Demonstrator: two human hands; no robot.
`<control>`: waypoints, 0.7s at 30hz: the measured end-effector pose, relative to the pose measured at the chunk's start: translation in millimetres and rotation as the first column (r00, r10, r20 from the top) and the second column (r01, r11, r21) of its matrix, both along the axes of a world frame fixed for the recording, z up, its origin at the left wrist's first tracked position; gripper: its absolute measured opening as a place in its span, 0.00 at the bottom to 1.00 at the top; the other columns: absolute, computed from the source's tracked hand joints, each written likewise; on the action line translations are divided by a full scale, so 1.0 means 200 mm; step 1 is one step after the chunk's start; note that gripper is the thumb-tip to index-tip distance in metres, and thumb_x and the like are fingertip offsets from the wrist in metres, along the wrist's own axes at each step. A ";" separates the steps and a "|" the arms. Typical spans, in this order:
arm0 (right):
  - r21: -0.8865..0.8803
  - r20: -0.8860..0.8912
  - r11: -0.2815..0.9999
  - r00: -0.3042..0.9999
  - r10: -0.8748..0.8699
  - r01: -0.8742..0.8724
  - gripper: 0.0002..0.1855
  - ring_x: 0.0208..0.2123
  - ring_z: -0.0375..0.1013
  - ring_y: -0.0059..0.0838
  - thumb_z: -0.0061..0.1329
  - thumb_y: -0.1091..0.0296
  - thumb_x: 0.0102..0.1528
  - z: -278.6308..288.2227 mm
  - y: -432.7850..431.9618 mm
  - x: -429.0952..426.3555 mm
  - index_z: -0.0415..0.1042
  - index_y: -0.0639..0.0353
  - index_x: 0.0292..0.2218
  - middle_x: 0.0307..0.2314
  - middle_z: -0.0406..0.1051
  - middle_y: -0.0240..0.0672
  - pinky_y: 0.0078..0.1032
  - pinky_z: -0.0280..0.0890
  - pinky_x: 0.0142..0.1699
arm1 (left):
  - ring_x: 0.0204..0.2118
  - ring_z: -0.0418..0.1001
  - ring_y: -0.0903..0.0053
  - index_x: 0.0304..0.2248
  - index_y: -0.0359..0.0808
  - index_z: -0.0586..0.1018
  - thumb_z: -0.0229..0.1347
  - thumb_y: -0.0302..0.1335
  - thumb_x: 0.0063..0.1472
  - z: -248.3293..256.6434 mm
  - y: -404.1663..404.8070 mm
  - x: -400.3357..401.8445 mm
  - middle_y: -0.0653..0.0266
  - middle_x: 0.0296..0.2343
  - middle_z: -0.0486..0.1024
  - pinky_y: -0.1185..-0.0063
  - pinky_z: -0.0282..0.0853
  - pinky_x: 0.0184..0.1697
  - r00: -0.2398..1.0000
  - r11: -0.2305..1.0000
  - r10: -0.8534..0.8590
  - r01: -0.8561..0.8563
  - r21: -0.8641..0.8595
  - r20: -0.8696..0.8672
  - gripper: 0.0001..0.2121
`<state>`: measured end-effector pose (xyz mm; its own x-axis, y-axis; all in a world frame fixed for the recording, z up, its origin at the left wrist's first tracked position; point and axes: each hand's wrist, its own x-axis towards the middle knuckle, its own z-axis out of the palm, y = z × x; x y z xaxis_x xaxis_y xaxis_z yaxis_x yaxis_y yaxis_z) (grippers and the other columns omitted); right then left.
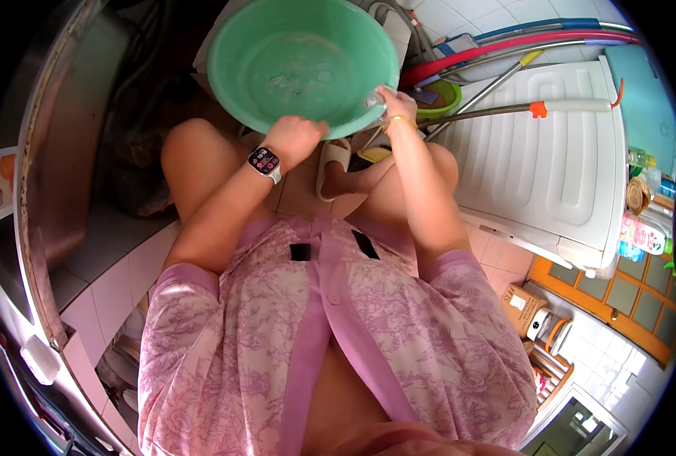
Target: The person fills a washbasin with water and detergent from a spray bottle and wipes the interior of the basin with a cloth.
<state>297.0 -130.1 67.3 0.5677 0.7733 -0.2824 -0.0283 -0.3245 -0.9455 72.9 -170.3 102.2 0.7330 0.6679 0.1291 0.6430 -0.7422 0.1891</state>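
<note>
A round green plastic basin [298, 68] stands tilted in front of my knees, with a little clear liquid or wet patches on its bottom. My left hand [295, 137], wearing a smartwatch [264, 161], is closed on the near rim, its fingers partly hidden. At the right side of the rim, my right hand [399, 107] pinches a crumpled, translucent white wad [375, 100] against the basin wall. Whether that wad is plastic film or wet cloth I cannot tell. A gold bracelet [400, 119] circles the right wrist.
To the right is a white ribbed appliance lid [531, 154], crossed by a long-handled tool [537, 109]. Mop poles [514, 43] lean behind it, above a small green basket [443, 97]. A tiled ledge [110, 268] and metal-edged panel [36, 171] border the left.
</note>
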 end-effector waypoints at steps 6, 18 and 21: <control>-0.006 0.391 0.998 0.919 -0.048 0.055 0.24 0.23 0.68 0.35 0.48 0.54 0.45 -0.06 0.09 0.02 0.68 0.75 0.27 0.20 0.69 0.47 0.28 0.60 0.31 | 0.22 0.72 0.68 0.24 0.36 0.70 0.44 0.24 0.47 -0.02 0.00 -0.01 0.60 0.16 0.72 0.74 0.67 0.24 0.999 1.000 0.014 -0.014 -0.003 -0.034 0.04; -0.028 -0.211 0.993 0.971 -0.114 0.110 0.16 0.16 0.63 0.22 0.39 0.61 0.52 0.06 -0.43 -0.44 0.66 0.69 0.29 0.19 0.66 0.34 0.20 0.59 0.21 | 0.21 0.71 0.66 0.24 0.35 0.68 0.46 0.24 0.45 -0.05 -0.15 0.04 0.59 0.16 0.71 0.73 0.66 0.22 1.000 0.990 0.021 -0.018 -0.137 0.018 0.04; 0.098 0.002 0.992 0.997 -0.074 0.074 0.16 0.17 0.65 0.25 0.39 0.61 0.52 -0.02 -0.43 -0.40 0.66 0.70 0.27 0.17 0.66 0.36 0.23 0.59 0.22 | 0.20 0.71 0.67 0.23 0.36 0.67 0.46 0.23 0.46 -0.01 -0.15 0.08 0.58 0.15 0.70 0.74 0.66 0.22 1.000 0.995 0.017 -0.014 -0.103 0.026 0.02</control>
